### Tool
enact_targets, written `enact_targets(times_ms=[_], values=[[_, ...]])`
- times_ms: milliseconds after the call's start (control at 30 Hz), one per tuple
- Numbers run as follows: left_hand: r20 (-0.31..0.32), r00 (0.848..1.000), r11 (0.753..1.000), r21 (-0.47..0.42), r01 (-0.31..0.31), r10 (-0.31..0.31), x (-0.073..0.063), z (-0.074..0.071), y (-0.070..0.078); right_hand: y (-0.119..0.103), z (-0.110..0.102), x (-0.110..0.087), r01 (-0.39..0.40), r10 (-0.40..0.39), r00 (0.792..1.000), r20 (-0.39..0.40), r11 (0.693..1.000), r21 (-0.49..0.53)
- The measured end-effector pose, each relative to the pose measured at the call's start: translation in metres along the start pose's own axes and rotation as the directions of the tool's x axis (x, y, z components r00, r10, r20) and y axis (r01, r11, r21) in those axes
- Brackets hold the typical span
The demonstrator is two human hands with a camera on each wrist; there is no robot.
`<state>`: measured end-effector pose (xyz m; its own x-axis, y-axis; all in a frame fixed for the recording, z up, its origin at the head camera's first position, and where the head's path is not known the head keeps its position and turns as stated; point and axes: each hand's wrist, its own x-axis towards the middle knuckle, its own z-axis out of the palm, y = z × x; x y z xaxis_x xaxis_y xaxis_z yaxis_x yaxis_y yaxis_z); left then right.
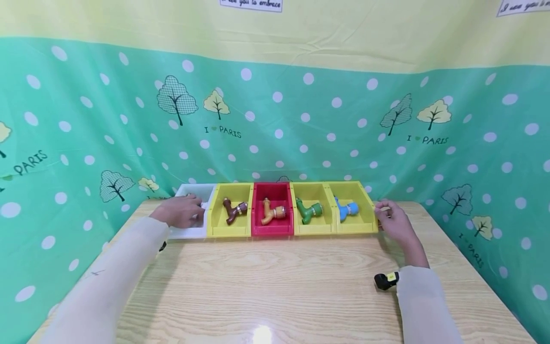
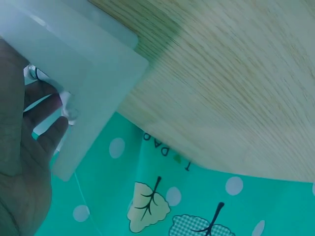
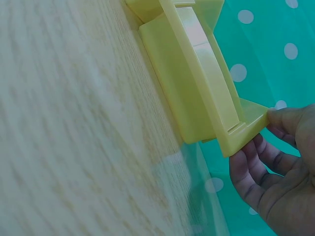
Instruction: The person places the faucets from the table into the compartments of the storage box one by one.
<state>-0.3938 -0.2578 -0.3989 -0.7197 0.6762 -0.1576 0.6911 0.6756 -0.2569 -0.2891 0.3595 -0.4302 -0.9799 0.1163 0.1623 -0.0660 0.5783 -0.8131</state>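
My left hand [image 1: 182,211] reaches down into the white bin [image 1: 189,233] at the left end of a row. In the left wrist view, its fingers curl around a white tap [image 2: 70,109] with a shiny band, partly hidden by the bin wall. At the opposite end, my right hand [image 1: 395,222] pinches the side edge of the last yellow bin [image 3: 187,98] between thumb and fingers. That bin holds a blue tap [image 1: 345,210]. Between the ends lie a brown tap [image 1: 232,213] in yellow, a tan tap [image 1: 268,213] in the red bin [image 1: 272,230], and a green tap [image 1: 307,213] in yellow.
The bins stand side by side near the back of a wooden table [image 1: 275,282]. Behind and around the table hangs a green dotted curtain [image 1: 275,148] with printed trees. A black wrist camera [image 1: 385,281] sits at the right sleeve.
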Motion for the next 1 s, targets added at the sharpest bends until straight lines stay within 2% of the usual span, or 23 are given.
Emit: enact_targets(times_ms=[167, 467, 633, 767, 867, 1000], values=[[0.046, 0.998, 0.997, -0.066, 0.047, -0.044, 0.002, 0.002, -0.002, -0.001, 0.001, 0.0, -0.005, 0.005, 1.0, 0.0, 1.0, -0.001], [0.029, 0.998, 0.993, -0.105, 0.056, -0.053, 0.005, 0.009, -0.005, -0.002, 0.001, -0.001, -0.01, 0.01, 1.0, -0.007, 1.0, -0.008], [0.04, 0.995, 0.991, -0.099, 0.092, -0.089, 0.008, 0.011, -0.005, -0.002, 0.001, -0.002, -0.024, 0.024, 1.0, -0.007, 1.0, -0.012], [0.039, 0.994, 0.987, -0.117, 0.11, -0.107, 0.005, 0.008, -0.004, -0.003, 0.001, -0.002, -0.029, 0.029, 1.0, -0.001, 0.999, -0.014], [-0.006, 0.994, 0.98, -0.168, 0.108, -0.11, 0.001, 0.003, -0.003, -0.004, 0.0, -0.001, -0.021, 0.021, 1.0, -0.003, 0.999, -0.04], [-0.106, 0.986, 0.964, -0.248, 0.101, -0.13, -0.007, -0.003, -0.003, -0.006, -0.002, 0.0, 0.017, -0.018, 1.0, -0.012, 0.996, -0.084]])
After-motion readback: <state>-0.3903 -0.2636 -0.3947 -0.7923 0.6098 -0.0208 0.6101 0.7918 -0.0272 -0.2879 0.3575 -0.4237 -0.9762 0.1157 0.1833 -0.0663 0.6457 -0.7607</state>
